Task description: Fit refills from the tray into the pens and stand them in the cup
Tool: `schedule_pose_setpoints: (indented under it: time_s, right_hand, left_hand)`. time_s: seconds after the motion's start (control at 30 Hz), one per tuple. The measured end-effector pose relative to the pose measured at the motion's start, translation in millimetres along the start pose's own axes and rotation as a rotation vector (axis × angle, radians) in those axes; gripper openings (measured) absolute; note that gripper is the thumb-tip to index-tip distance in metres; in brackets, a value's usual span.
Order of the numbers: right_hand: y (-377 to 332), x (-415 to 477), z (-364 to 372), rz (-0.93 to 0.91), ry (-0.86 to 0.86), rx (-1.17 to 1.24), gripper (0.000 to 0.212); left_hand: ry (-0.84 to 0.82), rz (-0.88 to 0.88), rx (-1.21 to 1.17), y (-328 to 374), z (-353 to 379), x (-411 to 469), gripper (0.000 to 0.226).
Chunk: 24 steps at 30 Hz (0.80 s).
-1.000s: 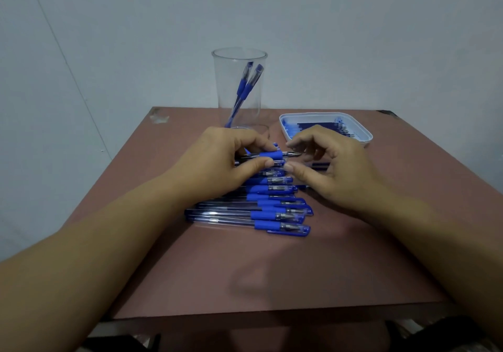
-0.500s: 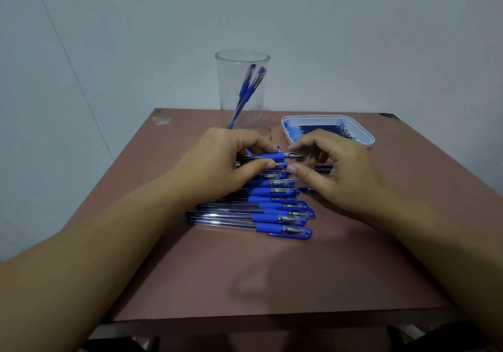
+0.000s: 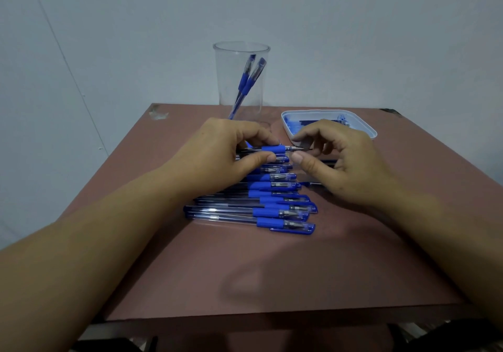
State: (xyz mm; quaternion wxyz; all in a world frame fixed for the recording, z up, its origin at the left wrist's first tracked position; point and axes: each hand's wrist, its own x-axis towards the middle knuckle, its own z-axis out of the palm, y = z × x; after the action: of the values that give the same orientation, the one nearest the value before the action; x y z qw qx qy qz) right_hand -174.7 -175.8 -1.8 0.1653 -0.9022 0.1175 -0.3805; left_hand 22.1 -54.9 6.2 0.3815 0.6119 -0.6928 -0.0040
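Pen [image 3: 273, 149] held level between left hand [image 3: 226, 155] and right hand [image 3: 345, 161].

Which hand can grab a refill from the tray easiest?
Probably the right hand: it sits just in front of the tray, while the left hand is busy gripping the pen.

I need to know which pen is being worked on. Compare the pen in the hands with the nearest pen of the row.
The held pen is pinched by the left hand at the row's far end; the nearest pen lies untouched on the table. The held pen's metal tip is bare; the nearest pen wears a blue cap. Both have a clear barrel and a blue grip, and both point rightward.
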Motion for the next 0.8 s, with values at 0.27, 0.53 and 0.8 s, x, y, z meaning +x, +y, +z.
schedule_pose_setpoints:
  time_s: [0.27, 0.53, 0.8]
  right_hand:
    - [0.9, 0.9, 1.6, 0.010, -0.021, 0.011, 0.012]
    - [2.5, 2.2, 2.9, 0.060, -0.037, 0.028, 0.011]
    - [-0.5, 2.7, 1.5, 0.039, -0.024, 0.066, 0.013]
  left_hand:
    - [-0.012, -0.003, 0.017, -1.9, 0.6, 0.1, 0.019]
    - [-0.016, -0.006, 0.019, -2.1, 0.9, 0.3, 0.019]
    - [-0.018, -0.010, 0.009, -1.9, 1.7, 0.3, 0.015]
